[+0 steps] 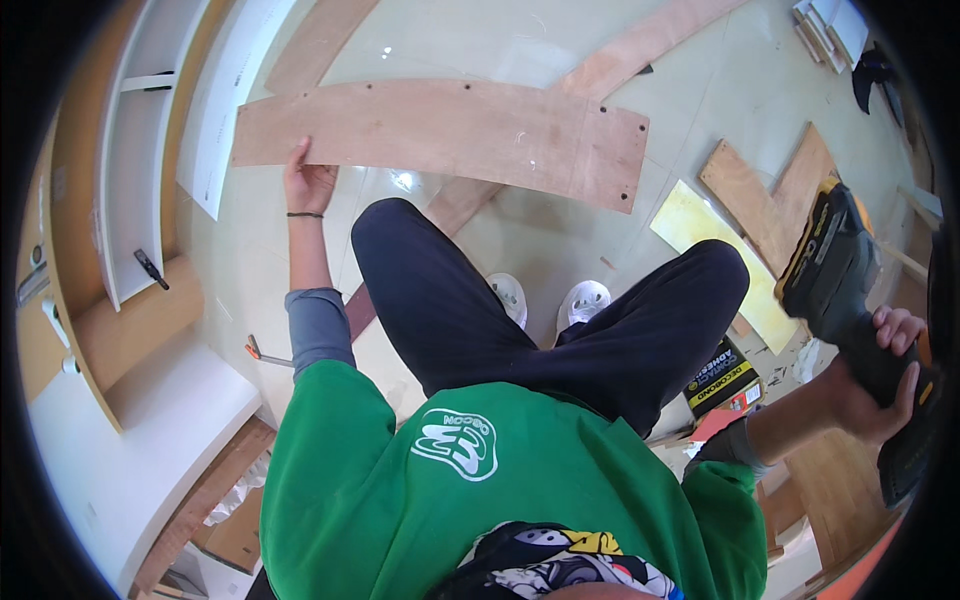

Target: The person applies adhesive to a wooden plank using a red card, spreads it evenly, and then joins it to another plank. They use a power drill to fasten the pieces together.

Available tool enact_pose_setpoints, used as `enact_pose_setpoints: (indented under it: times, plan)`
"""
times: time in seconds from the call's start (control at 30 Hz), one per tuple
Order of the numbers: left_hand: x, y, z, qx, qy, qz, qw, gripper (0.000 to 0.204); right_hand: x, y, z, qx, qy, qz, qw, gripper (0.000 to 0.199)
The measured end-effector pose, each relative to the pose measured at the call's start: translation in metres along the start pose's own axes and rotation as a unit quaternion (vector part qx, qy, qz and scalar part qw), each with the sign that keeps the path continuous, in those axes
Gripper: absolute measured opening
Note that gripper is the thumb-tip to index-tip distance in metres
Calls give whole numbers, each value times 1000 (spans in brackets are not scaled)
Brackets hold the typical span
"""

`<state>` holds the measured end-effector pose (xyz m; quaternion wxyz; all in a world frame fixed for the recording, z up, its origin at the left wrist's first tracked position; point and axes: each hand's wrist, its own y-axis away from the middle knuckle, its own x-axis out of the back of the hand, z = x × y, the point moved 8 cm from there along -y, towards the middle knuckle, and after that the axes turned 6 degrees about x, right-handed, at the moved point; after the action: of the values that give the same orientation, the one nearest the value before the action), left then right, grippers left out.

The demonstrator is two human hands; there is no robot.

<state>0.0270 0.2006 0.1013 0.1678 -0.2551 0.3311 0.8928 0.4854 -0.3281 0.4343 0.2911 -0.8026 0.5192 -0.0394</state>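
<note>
Plywood panel [440, 135] lies flat on the floor, probably stiff, light, best gripped along its long edge; left hand [308, 183] fingers rest spread on its near edge; right hand [885, 375] clamps a cordless drill [850, 300].

One drill [850, 290]. One drilled plywood panel [440, 135]. Two white shoes [548, 298]. One yellow board [725, 262]. One adhesive can [724, 378]. Two hands: left [308, 184], right [885, 375].
</note>
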Motion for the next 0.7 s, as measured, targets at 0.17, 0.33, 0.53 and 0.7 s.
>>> enact_pose_setpoints:
  times: [0.17, 0.33, 0.53, 0.7]
  plan:
    - [-3, 37, 16, 7, -109, 157, 981, 35, -12, -17, -37, -19, -161, -54, 985, 52]
    - [-54, 126, 20, -327, -158, 416, 834, 37, -11, -24, -64, -5, -247, -97, 964, 51]
    - [-31, 50, -344, 242, -4, 247, 938, 38, -21, 6, -44, -29, -208, -24, 977, 61]
    - [-66, 24, -413, 200, 208, 326, 900, 82, -17, 35, -39, -65, -155, -11, 986, 61]
